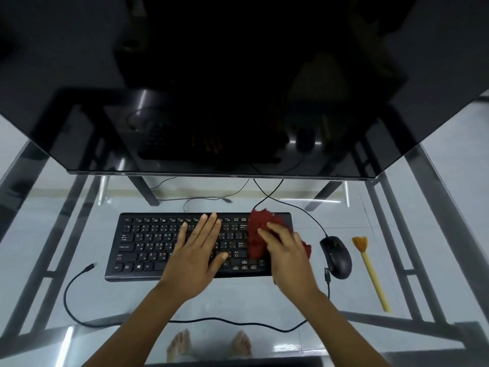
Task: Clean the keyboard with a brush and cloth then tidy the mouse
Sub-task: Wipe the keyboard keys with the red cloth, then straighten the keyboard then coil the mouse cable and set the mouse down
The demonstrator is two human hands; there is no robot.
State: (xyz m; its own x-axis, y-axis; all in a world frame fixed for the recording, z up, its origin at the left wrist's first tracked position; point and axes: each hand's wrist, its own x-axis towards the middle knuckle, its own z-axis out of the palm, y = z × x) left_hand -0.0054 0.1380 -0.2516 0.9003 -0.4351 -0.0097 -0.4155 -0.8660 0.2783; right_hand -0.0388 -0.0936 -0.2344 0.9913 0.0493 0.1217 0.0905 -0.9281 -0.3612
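Note:
A black keyboard lies flat on the glass desk. My left hand rests flat on the middle keys, fingers spread, holding nothing. My right hand presses a crumpled dark red cloth onto the keyboard's right end, covering that part of the keys. A black mouse sits just right of the keyboard, its cable running up behind the monitor. To the right of the mouse lies a brush with a yellow handle and orange bristles pointing away from me.
A large dark monitor overhangs the back of the glass desk. A loose black cable loops in front of the keyboard with free plugs at both ends. Bare feet show through the glass below.

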